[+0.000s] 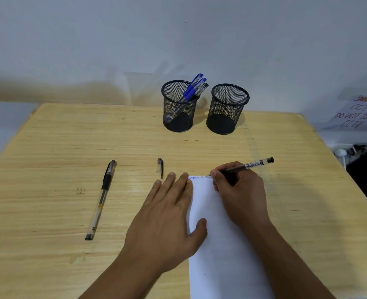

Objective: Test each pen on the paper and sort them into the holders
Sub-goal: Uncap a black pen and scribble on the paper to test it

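Left hand point(167, 214) pressed flat on the left edge of the paper point(219, 244), fingers point(171, 182) straight and spread, thumb lying on the sheet, probably to keep it from sliding under the stroke. Right hand point(240, 190) wrapped around an uncapped black pen point(246, 166), fingers curled and pinching low on the barrel, tip set on the top edge of the sheet just beside a short line of blue scribbles point(196, 177), barrel slanting up and to the right: a writing hold, suited to the test. Loose cap point(160, 167) parked just beyond the left fingertips, apparently off this pen and kept near for recapping. One more capped pen point(101, 199) lying well to the left on the bare wood, seemingly awaiting its turn. Two black mesh holders at the far edge, side by side and close: left holder point(178, 108) with three pens point(194, 88) leaning to the right, two blue-capped and one dark; right holder point(227, 111) showing nothing inside. Pale wood-grain surface point(48, 147), scuffed, with a small pencilled mark left of the lying pen. Plain white wall behind, stained yellowish low down; at the far right a handwritten CCTV notice point(359, 113), partly cut off.
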